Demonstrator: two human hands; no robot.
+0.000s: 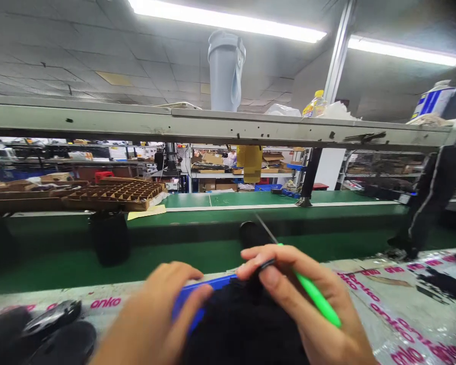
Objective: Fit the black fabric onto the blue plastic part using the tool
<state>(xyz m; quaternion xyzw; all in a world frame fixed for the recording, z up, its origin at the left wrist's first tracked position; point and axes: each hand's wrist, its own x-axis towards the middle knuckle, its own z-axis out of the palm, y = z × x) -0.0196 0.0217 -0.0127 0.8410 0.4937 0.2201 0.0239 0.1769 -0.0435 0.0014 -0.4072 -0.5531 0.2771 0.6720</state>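
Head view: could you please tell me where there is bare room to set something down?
Free: the green belt between the black cup and the dark post. Crowded: around both hands, left hand and right hand, and the printed sheet at right, littered with dark scraps.

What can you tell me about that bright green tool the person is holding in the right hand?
The green tool is a slim, pen-like stick with a bright green handle that looks like plastic, and a thin dark metal shaft that runs up and left to a fine tip above the fingers. The right hand pinches it where shaft meets handle, and the handle slants down to the right across the hand. It is held just above a black fabric piece; the picture is too blurred to show more.
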